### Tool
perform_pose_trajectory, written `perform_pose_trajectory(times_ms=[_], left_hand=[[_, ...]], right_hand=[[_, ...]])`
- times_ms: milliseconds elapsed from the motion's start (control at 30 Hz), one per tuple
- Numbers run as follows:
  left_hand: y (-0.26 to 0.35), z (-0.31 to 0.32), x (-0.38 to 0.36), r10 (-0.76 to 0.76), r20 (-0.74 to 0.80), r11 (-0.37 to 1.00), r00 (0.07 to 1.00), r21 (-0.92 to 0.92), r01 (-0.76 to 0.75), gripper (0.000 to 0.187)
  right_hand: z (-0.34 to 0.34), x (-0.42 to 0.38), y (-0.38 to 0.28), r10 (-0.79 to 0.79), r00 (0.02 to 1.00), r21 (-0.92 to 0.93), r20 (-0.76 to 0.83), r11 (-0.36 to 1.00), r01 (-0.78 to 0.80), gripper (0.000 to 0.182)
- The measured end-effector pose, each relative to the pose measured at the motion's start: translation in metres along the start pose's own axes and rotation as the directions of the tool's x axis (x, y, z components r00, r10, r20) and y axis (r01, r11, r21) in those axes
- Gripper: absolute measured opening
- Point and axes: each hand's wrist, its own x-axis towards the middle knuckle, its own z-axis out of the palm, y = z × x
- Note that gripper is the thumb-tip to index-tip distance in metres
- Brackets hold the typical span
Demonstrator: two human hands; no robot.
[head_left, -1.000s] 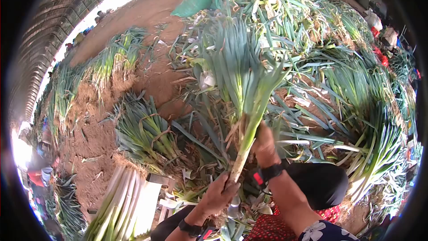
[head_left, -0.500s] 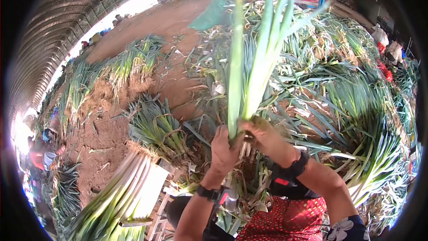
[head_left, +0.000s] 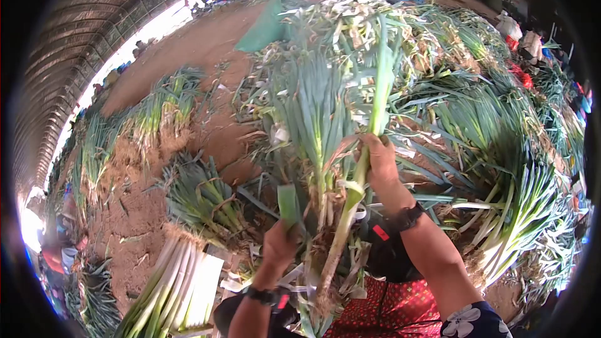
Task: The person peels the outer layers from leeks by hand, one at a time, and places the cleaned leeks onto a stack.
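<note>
My right hand (head_left: 382, 161) is wrapped around a leek (head_left: 341, 238). The leek slants from its green leaves at the top to its stringy roots low in front of me, and loose outer layers hang around its middle. Lower and to the left, my left hand (head_left: 280, 247) is closed on a piece of green leek leaf (head_left: 287, 203) that sticks up from the fist. The two hands are apart. Behind the held leek stands a cluster of untrimmed leeks (head_left: 316, 112) with dry, withered bits at their bases.
At lower left, a bundle of peeled leeks (head_left: 169, 278) lies by a white board (head_left: 205, 281). Untrimmed leeks (head_left: 210, 197) lie on the brown soil (head_left: 128, 213). Leafy piles (head_left: 488, 125) spread on the right, with a green net (head_left: 263, 25) farther back.
My hands have moved apart, the left one down and left with a leaf piece, the right one up along the leek. The leek now leans with its roots toward me, and the view has shifted.
</note>
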Motion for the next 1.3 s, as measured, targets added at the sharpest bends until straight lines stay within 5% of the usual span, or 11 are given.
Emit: perform_pose_trajectory(times_ms=[133, 267, 400, 567, 700, 767, 900, 1033, 1100, 1167, 1300], left_hand=[[-0.060, -0.025, -0.030, -0.321, 0.343, 0.827, 0.883, 0.556, 0.085, 0.024], [0.004, -0.038, 0.000, -0.232, 0.260, 0.889, 0.937, -0.334, 0.313, 0.048], [0.118, -0.010, 0.028, 0.373, 0.114, 0.925, 0.921, -0.124, -0.359, 0.056], [0.100, 0.028, 0.011, 0.521, 0.153, 0.766, 0.840, 0.350, -0.539, 0.029], [0.088, 0.028, -0.005, 0.583, 0.230, 0.702, 0.779, 0.341, -0.625, 0.018], [0.054, 0.020, -0.017, 0.151, 0.229, 0.953, 0.962, 0.226, -0.203, 0.018], [-0.050, -0.016, -0.033, -0.342, 0.141, 0.880, 0.929, 0.395, 0.264, 0.023], [-0.040, -0.038, -0.042, -0.444, 0.239, 0.680, 0.864, 0.717, 0.152, 0.033], [0.007, -0.030, -0.018, -0.288, 0.239, 0.957, 0.927, 0.113, 0.268, 0.039], [0.046, -0.012, 0.001, 0.211, 0.084, 0.976, 0.974, 0.028, -0.214, 0.037], [0.133, 0.020, 0.039, 0.369, -0.032, 0.907, 0.929, 0.229, -0.352, 0.042]], right_hand=[[-0.023, -0.007, -0.040, 0.001, 0.988, -0.239, -0.153, 0.970, -0.038, 0.023], [-0.028, -0.027, -0.032, 0.060, 0.995, -0.225, -0.085, 0.971, -0.078, 0.023], [-0.012, -0.059, -0.003, 0.229, 0.947, 0.148, 0.224, 0.953, -0.265, 0.032], [-0.004, -0.070, 0.014, 0.387, 0.899, 0.072, 0.204, 0.910, -0.408, 0.034], [0.004, -0.054, 0.010, 0.034, 0.999, -0.110, 0.037, 0.994, -0.030, 0.033], [0.009, -0.045, -0.016, -0.031, 0.999, 0.015, -0.009, 0.999, 0.031, 0.029], [-0.020, -0.020, -0.054, -0.172, 0.983, 0.150, -0.062, 0.972, 0.180, 0.024], [-0.028, -0.030, -0.074, -0.243, 0.967, 0.225, -0.072, 0.941, 0.253, 0.025], [-0.020, -0.044, -0.075, -0.203, 0.979, 0.236, -0.017, 0.951, 0.201, 0.025], [-0.005, -0.056, -0.072, -0.105, 0.994, 0.305, -0.002, 0.947, 0.101, 0.024], [-0.009, -0.065, -0.046, 0.004, 0.976, 0.313, 0.219, 0.947, -0.074, 0.032]])
